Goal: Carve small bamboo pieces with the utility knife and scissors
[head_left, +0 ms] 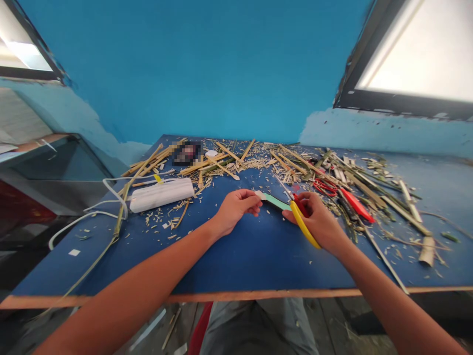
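Observation:
Near the middle of the blue table (pixel 236 276), my left hand (pixel 238 209) pinches the pale end of a green strip (pixel 275 200) that has a dark edge. My right hand (pixel 314 217) is closed round yellow-handled scissors (pixel 303 224), whose blades point up and to the left, away from me. The strip's other end reaches the fingertips of my right hand. Between the two hands the strip lies slightly slanted, just below the scissor blades.
A white power strip (pixel 162 195) with cables lies at the left. Bamboo sticks (pixel 221 165) and shavings spread along the back. At the right are red-handled scissors (pixel 325 187), a red tool (pixel 357 205) and split bamboo (pixel 406 212). A blurred dark object (pixel 187 153) is at the back left.

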### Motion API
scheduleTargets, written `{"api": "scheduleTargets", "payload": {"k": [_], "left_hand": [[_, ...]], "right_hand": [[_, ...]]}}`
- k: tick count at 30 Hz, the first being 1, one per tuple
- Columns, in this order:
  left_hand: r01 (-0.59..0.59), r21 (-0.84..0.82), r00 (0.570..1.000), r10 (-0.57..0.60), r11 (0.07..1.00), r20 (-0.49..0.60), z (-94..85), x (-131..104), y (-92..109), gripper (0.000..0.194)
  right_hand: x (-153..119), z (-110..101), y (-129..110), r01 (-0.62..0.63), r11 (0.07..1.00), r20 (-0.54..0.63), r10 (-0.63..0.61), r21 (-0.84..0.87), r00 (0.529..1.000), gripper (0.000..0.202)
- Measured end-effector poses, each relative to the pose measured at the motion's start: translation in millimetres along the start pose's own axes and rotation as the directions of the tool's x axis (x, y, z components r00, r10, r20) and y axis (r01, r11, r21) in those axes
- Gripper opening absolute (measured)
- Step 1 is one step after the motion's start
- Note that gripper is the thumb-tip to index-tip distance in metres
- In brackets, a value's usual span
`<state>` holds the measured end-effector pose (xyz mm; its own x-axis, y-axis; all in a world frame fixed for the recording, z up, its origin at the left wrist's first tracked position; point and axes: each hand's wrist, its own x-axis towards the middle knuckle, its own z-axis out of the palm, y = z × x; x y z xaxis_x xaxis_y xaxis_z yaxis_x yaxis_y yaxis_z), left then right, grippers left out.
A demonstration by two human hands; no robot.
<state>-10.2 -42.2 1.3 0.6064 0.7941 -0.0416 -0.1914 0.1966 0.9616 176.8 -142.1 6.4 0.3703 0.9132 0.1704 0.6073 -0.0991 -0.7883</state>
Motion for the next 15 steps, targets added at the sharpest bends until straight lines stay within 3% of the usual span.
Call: {"api": "scheduleTargets", "payload": {"k": [7,15], "left_hand": [[-0.025,-0.026,1.000,0.025,0.999,0.005,0.8,-0.4,0.0,0.019],[-0.052,-0.014,0.999,0.052,0.999,0.005,0.6,-0.3,-0.5,0.016]], "right_hand": [[-10.1,9.1,-4.0,0.047,0.999,0.056,-0.045,-0.025,0.997,0.052],[-16.1,11.9,-6.5,0.078,0.983,0.068,-0.068,-0.164,0.995,0.056]]}}
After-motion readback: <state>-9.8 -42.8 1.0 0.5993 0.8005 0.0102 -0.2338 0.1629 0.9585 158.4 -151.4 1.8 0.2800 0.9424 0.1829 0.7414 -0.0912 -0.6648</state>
